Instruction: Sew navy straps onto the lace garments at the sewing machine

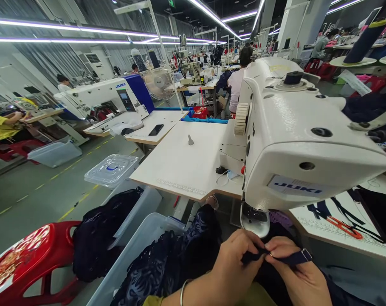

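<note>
Just below the needle end of a white sewing machine [320, 127], my left hand [234, 263] and my right hand [294, 272] meet fingertip to fingertip. Both are closed, pinching a narrow dark navy strap [290, 258] between them. A small metal strap adjuster [306, 255] sits on the strap by my right hand. The exact spot where the fingertips grip is partly hidden. Below and left of my left hand, dark navy lace fabric [154, 272] fills a clear plastic bin [159, 223].
Orange-handled thread snips [344, 227] and dark strips lie on the right table. A grey metal piece [190, 140] rests on the white tabletop [176, 165]. A red stool [27, 259] stands at left beside dark garments [100, 233]. Several people sit farther back.
</note>
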A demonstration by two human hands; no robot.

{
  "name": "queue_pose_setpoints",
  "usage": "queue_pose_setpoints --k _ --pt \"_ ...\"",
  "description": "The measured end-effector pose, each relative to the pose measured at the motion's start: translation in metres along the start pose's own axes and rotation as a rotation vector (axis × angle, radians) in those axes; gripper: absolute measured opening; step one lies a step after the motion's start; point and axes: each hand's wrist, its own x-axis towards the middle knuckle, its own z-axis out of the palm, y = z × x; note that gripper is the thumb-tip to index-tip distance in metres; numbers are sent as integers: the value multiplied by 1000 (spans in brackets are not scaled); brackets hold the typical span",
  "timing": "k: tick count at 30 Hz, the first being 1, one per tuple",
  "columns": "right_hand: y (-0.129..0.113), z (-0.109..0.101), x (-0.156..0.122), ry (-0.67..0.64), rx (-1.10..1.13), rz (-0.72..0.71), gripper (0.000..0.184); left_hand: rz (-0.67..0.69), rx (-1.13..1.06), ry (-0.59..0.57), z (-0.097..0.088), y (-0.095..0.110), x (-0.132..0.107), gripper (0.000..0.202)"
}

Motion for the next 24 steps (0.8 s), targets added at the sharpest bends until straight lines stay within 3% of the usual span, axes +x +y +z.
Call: queue_pose_setpoints --k 5,12,17,21,24 --pt "-1 0 3 -5 -12 -58 18 32 29 11 -1 1 1 24" --pt "-1 -6 2 -32 -69 -51 15 -37 -2 -7 -3 0 1 25" --pt "-7 -11 7 -93 -169 145 7 -184 -40 -39 -4 4 2 20" --pt "-14 -12 20 -136 -263 388 22 -337 42 -95 -5 4 0 17" --pt "-10 -12 33 -113 -334 418 29 -255 225 -65 -10 -3 1 24"
